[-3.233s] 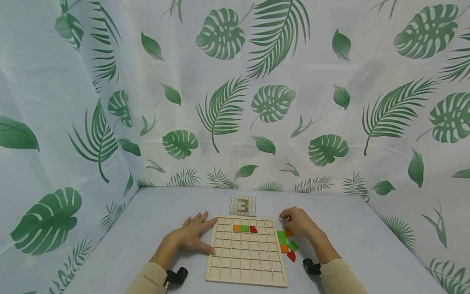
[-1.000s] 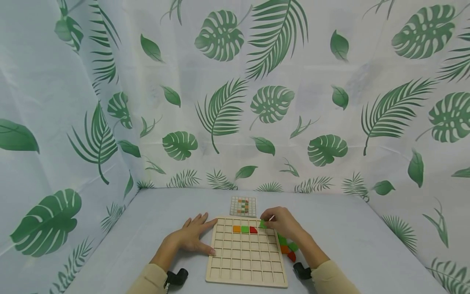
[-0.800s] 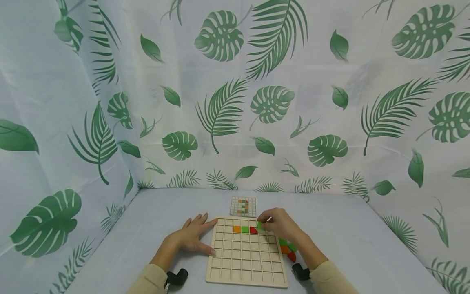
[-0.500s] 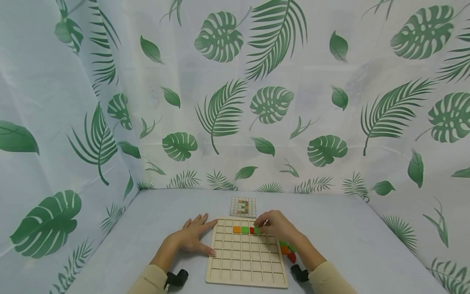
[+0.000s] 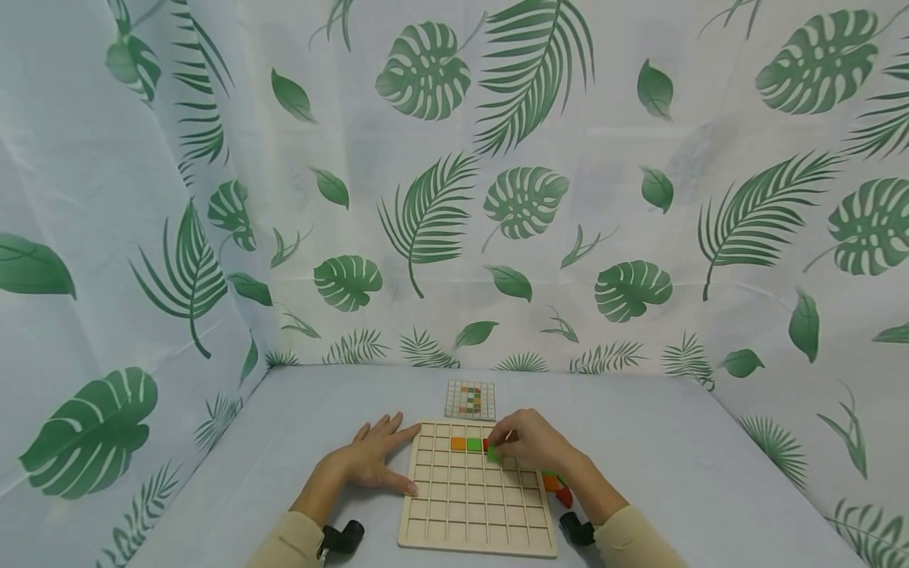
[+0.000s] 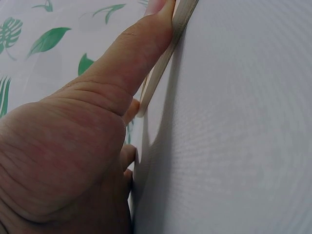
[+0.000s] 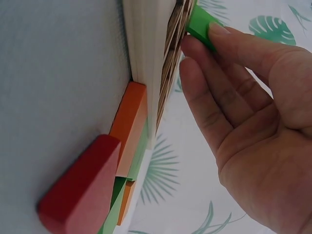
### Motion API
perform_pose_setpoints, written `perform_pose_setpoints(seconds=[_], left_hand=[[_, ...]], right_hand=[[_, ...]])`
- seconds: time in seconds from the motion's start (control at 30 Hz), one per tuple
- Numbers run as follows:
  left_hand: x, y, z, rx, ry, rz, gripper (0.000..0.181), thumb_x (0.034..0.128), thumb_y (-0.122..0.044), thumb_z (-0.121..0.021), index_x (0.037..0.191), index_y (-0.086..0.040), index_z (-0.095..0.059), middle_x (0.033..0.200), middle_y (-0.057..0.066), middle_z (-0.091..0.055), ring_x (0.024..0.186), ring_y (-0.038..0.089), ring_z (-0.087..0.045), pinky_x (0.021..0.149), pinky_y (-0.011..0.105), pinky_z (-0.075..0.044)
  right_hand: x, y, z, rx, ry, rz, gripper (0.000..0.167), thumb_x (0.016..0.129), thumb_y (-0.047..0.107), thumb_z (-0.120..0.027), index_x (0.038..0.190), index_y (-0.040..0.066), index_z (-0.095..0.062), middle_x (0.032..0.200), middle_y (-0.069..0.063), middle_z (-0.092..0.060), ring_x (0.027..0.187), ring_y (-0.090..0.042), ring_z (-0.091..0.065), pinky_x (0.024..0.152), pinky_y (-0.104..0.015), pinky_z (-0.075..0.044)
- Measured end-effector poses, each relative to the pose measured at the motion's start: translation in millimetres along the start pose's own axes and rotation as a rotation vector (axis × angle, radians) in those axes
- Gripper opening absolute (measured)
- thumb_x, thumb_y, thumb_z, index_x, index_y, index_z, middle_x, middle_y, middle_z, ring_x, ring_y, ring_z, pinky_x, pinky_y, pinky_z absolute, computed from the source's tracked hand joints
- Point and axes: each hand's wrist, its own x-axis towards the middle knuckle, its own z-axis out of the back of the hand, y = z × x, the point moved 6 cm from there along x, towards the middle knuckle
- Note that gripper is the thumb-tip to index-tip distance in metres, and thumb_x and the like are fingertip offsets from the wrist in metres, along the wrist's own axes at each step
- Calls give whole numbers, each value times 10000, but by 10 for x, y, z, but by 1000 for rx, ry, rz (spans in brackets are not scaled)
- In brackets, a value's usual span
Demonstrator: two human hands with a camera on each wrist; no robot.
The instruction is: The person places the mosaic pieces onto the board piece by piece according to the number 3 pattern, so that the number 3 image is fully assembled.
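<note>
While the right hand (image 5: pixel 534 440) pinches a tilted green block (image 5: pixel 493 454) over the wooden board (image 5: pixel 476 511), on the near side of a red block (image 5: pixel 486 445), the left hand (image 5: pixel 368 459), spread and gripping nothing, touches the board's edge; releasing at that tilt could jam the green block.

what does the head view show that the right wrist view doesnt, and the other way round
Only the head view: the left hand, the pattern card and the row of tiles set in the board.
Only the right wrist view: a second loose orange tile.
Both: the right hand pinching a green tile, the board, a loose red tile, another loose orange one and the leaf-print cloth.
</note>
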Motion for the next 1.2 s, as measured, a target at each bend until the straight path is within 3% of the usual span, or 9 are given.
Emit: perform_pose_setpoints(seconds=[0.17, 0.53, 0.8, 1.2], left_hand=[[-5, -5, 2, 0, 0, -2, 1140, 713, -705, -839, 1643, -278, -337, 1742, 194, -133, 1617, 440, -73, 1284, 671, -39], [-7, -2, 7, 0, -2, -1, 1142, 711, -710, -839, 1644, -288, -333, 1743, 191, -132, 1618, 434, -70, 1286, 665, -27], [-5, 2, 2, 4, -2, 5, 1142, 709, -725, -830, 1643, -297, -332, 1742, 192, -133, 1618, 434, -72, 1286, 667, -36], [-15, -28, 11, 7, -4, 13, 1132, 711, -716, -832, 1639, -292, -343, 1739, 195, -146, 1617, 436, -80, 1286, 666, -43]], right_hand=[[-6, 29, -12, -1, -3, 12, 75, 899, 52, -799, 933, 114, -823, 943, 0, -786, 738, -125, -638, 620, -241, -550], [27, -14, -54, 14, 31, -17, 111, 904, 54, -793, 896, 159, -825, 964, 54, -783, 875, -84, -676, 747, -244, -581], [11, -8, -82, 6, 49, -13, 119, 887, 24, -794, 922, 135, -824, 931, 27, -774, 771, -86, -623, 671, -240, -554], [-2, 1, -96, -41, 66, -43, 151, 868, 24, -816, 983, 121, -807, 972, 28, -723, 817, -139, -604, 668, -245, -528]])
